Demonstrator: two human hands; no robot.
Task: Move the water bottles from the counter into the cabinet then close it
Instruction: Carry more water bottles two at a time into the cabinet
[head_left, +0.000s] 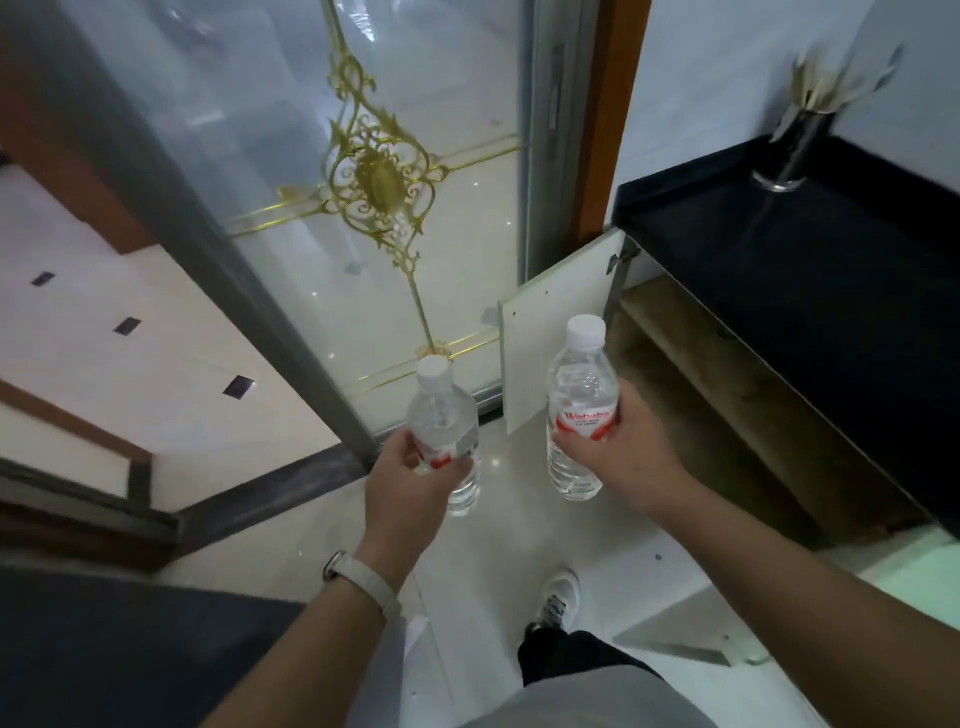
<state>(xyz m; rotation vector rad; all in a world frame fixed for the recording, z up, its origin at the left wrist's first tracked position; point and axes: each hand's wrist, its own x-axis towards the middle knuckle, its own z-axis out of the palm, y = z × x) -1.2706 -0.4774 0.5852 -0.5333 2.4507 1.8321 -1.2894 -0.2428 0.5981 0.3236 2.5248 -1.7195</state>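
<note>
I hold two clear water bottles with white caps and red-and-white labels, one in each hand, upright above the floor. My left hand (410, 478) grips the left bottle (444, 423) around its middle. Around the label of the right bottle (582, 395), my right hand (623, 447) is wrapped. The cabinet (727, 395) under the black counter (810, 249) stands open just right of the bottles, its white door (556, 332) swung out toward me. The inside of the cabinet is dim, with a shelf visible.
A metal cup of utensils (795, 150) stands at the back of the counter. A glass door with gold ornament (374, 171) fills the left and centre. A second open white door (691, 629) hangs at the lower right. My shoe (556, 597) is on the pale tiled floor.
</note>
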